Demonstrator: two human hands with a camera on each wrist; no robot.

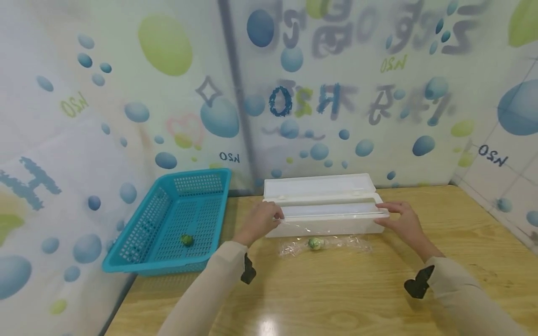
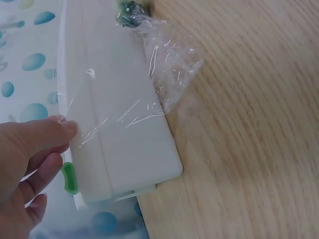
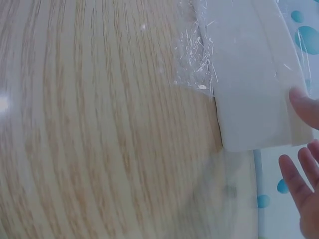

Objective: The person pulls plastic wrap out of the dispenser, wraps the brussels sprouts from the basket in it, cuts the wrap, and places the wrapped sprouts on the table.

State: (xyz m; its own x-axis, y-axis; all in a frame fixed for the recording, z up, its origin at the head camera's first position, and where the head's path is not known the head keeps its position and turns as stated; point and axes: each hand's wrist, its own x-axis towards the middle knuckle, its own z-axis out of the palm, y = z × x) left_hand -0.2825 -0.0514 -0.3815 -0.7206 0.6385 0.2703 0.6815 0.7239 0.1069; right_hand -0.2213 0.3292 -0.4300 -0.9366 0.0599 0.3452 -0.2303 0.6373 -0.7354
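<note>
A long white cling film box (image 1: 328, 227) stands on the table with its lid (image 1: 319, 185) raised and a pale roll (image 1: 328, 209) inside. At its left front corner, my left hand (image 1: 261, 220) pinches the edge of clear cling film (image 2: 119, 112) between thumb and forefinger. The film drapes over the front wall to the table. My right hand (image 1: 405, 225) is at the box's right end, thumb (image 3: 303, 105) against the front edge, other fingers spread. In front of the box, a small round green vegetable (image 1: 315, 243) lies on the crumpled film.
A blue perforated basket (image 1: 168, 267) stands at the left, holding another small green vegetable (image 1: 187, 240). A small green piece (image 2: 70, 178) sits on the box's edge near the left hand. Patterned sheeting (image 1: 294, 140) hangs behind and beside the wooden table (image 1: 328, 294).
</note>
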